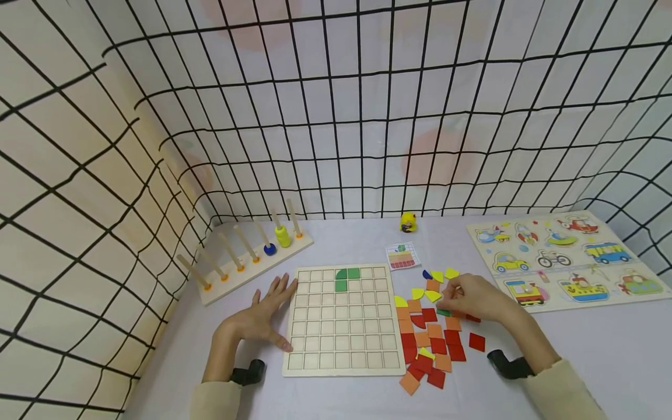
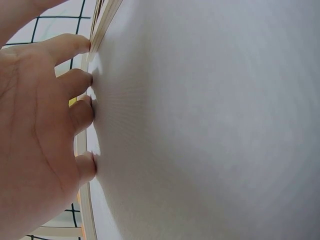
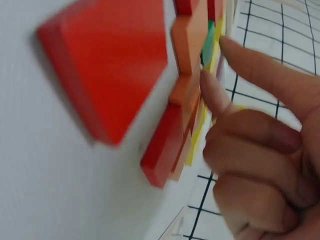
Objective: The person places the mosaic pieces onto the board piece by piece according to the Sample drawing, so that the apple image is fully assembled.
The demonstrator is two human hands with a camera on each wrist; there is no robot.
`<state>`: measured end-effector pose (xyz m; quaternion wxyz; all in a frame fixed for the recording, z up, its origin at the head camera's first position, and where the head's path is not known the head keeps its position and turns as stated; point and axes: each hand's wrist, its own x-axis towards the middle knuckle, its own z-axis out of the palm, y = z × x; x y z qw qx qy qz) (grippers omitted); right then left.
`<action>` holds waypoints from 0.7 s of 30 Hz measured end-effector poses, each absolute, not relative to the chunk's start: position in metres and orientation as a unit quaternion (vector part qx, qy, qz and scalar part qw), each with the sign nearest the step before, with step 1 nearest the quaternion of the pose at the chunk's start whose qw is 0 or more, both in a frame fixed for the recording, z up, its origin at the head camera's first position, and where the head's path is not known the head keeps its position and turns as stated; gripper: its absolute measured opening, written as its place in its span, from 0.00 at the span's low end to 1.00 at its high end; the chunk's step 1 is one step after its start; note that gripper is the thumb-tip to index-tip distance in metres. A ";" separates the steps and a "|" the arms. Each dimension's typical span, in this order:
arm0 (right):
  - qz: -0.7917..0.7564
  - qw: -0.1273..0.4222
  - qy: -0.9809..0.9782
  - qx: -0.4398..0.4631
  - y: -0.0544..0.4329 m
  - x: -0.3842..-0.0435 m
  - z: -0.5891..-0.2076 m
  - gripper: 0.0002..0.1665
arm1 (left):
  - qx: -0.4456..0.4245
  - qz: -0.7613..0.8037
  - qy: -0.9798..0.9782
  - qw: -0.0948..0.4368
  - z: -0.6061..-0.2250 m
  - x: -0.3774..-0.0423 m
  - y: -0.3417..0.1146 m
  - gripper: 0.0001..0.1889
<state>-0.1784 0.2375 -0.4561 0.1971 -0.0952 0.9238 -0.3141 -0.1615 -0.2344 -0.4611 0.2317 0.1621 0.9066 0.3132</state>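
My left hand (image 1: 262, 315) rests spread along the left edge of the wooden grid board (image 1: 343, 374), its thumb and fingertips touching the rim. In the left wrist view its palm (image 2: 35, 130) faces the camera. Three green pieces, one a quarter circle (image 1: 342, 274), sit in cells near the board's top. My right hand (image 1: 475, 297) is over loose pieces right of the board, beside a green piece (image 1: 443, 312). In the right wrist view thumb and forefinger point toward the green piece (image 3: 207, 45) with a gap between them; the other fingers are curled. Nothing shows between the tips.
Red, orange and yellow pieces (image 1: 436, 378) lie scattered beside the board. A pattern card (image 1: 403, 256) and a yellow toy (image 1: 408, 222) are behind. A peg stand (image 1: 252, 269) with a few beads stands left; a vehicle puzzle board (image 1: 551, 238) lies right. A black-lined cloth surrounds the table.
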 end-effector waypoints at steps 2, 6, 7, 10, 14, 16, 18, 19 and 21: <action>-0.330 0.211 0.913 -0.114 0.240 -0.180 -0.456 0.13 | 0.162 0.313 0.907 0.233 -0.461 -0.161 -0.234 0.75; -0.365 0.241 0.888 -0.138 0.244 -0.182 -0.456 0.15 | 0.162 0.312 0.907 0.233 -0.460 -0.161 -0.234 0.75; -0.371 0.244 0.885 -0.143 0.244 -0.183 -0.456 0.15 | 0.162 0.312 0.907 0.233 -0.460 -0.161 -0.234 0.75; -0.383 0.248 0.877 -0.152 0.244 -0.184 -0.457 0.15 | 0.162 0.312 0.907 0.233 -0.460 -0.161 -0.234 0.75; -0.382 0.239 0.881 -0.148 0.244 -0.185 -0.459 0.13 | 0.164 0.311 0.907 0.231 -0.460 -0.161 -0.234 0.75; -0.376 0.226 0.887 -0.142 0.243 -0.185 -0.461 0.13 | 0.165 0.312 0.907 0.231 -0.460 -0.161 -0.234 0.75; -0.370 0.210 0.895 -0.134 0.242 -0.185 -0.463 0.13 | 0.165 0.312 0.907 0.230 -0.460 -0.161 -0.234 0.75; -0.368 0.202 0.898 -0.132 0.241 -0.185 -0.464 0.13 | 0.164 0.313 0.907 0.231 -0.460 -0.161 -0.234 0.75; -0.367 0.190 0.901 -0.131 0.240 -0.185 -0.466 0.15 | 0.164 0.314 0.906 0.232 -0.460 -0.161 -0.234 0.75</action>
